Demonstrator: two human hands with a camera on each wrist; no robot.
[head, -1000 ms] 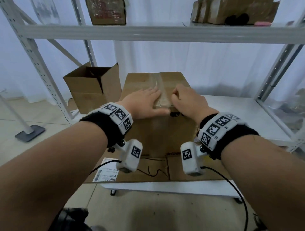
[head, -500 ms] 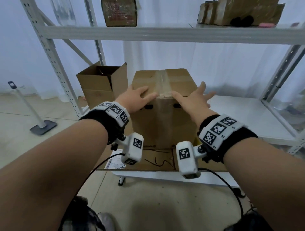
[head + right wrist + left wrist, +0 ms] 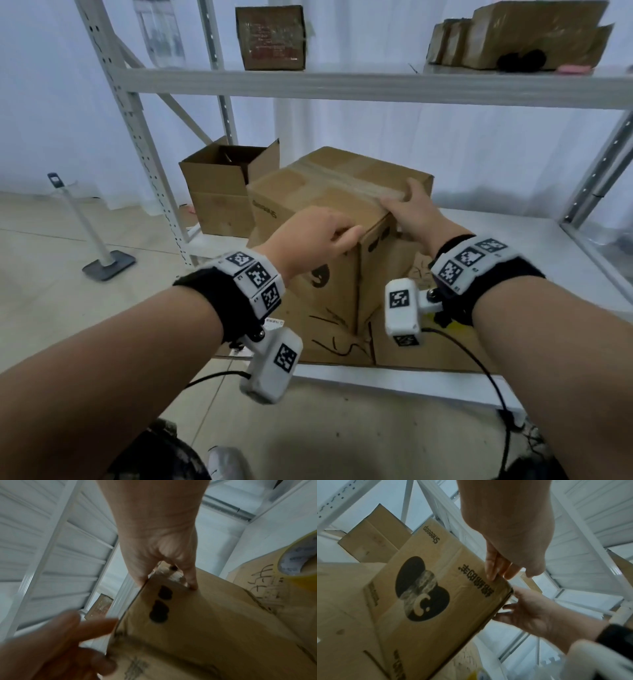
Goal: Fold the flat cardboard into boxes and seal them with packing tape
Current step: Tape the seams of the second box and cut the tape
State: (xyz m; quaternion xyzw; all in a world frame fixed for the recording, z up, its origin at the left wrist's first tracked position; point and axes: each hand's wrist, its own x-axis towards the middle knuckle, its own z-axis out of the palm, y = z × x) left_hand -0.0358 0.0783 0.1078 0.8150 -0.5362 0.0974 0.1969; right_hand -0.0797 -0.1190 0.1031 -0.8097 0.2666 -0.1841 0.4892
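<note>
A brown cardboard box (image 3: 329, 202) stands on flat cardboard (image 3: 428, 353) on the low shelf, one corner turned toward me. Clear tape (image 3: 352, 183) runs across its closed top. My left hand (image 3: 318, 236) grips the near top corner, fingers (image 3: 493, 566) on the top edge above the black printed logo (image 3: 423, 589). My right hand (image 3: 407, 205) holds the right top edge at the tape's end, fingers over the top and thumb (image 3: 191, 582) on the side face. A tape roll (image 3: 302, 562) lies on the flat cardboard to the right.
An open box (image 3: 219, 195) stands behind on the left, beside the rack's upright (image 3: 144, 144). The upper shelf (image 3: 376, 89) carries more boxes. A floor stand (image 3: 102, 253) is at the left. The white shelf (image 3: 513, 240) stretches away to the right.
The box has been turned so a corner faces me. My left hand has come to the near corner and my right hand to the right top edge.
</note>
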